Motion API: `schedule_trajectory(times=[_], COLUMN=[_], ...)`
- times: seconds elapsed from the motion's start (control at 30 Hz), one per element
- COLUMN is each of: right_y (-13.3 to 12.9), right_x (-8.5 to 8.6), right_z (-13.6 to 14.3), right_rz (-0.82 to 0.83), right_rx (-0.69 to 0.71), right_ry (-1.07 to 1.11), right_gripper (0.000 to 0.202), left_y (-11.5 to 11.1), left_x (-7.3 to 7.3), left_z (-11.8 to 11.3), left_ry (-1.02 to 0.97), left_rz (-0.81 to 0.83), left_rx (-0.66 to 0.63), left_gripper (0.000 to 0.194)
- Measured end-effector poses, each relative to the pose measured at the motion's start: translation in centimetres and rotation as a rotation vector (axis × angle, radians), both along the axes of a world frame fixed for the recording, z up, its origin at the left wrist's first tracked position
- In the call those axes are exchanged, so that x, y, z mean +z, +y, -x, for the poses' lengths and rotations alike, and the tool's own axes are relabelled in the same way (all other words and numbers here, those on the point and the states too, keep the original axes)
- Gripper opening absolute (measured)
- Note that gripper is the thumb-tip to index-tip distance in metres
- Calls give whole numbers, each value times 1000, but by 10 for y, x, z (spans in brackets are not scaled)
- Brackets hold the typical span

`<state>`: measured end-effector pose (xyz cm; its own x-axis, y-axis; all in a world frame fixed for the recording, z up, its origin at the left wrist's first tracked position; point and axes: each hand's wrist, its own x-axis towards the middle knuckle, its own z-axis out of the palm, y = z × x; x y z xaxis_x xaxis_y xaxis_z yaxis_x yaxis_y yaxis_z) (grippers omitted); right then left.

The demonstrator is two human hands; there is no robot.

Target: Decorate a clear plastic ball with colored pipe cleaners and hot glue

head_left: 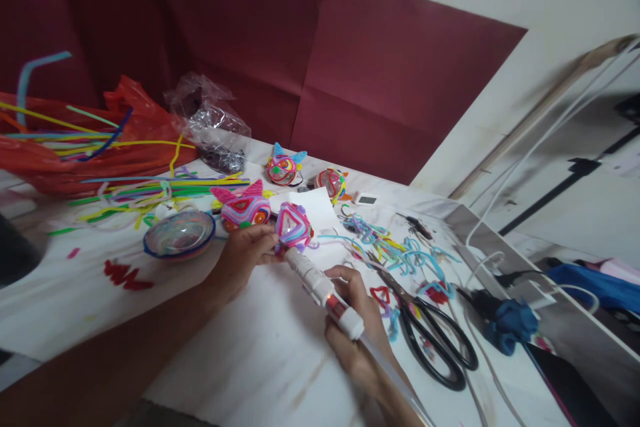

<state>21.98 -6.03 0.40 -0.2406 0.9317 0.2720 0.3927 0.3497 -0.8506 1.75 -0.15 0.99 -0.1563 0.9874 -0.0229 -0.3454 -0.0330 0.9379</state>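
Note:
My left hand pinches the edge of a round ornament covered in pink, purple and blue fuzzy strips. My right hand is wrapped round a white glue gun with a small orange light and a clear glue stick at its rear. The gun's nozzle meets or nearly meets the ornament's lower edge; exact contact is hard to tell. Just behind my left fingers sits a pink-eared fuzzy animal head. A clear bowl-shaped piece with a blue rim lies to the left.
Black-handled scissors and tangled pipe cleaner scraps lie at right. At left are red fuzzy pieces and a red bag of pipe cleaners. Two more decorated heads stand behind, near a small white display.

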Motion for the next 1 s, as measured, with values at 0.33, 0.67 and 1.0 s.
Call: schedule_trajectory(times=[0.33,0.67,1.0], right_y=[-4,-8,-11], right_x=[6,7,10], right_z=[4,6,8], right_rz=[-3,-21,-53], right_rx=[-12,-80,-114], right_ry=[7,-59,-81], right_gripper=[49,49,42], left_y=[-1,0,-2], left_x=[-2,-1,-1], left_z=[0,-1,-2], left_ry=[9,5,-11], left_rz=[0,5,1], left_rx=[-11,-9,-8], left_gripper=[14,19,21])
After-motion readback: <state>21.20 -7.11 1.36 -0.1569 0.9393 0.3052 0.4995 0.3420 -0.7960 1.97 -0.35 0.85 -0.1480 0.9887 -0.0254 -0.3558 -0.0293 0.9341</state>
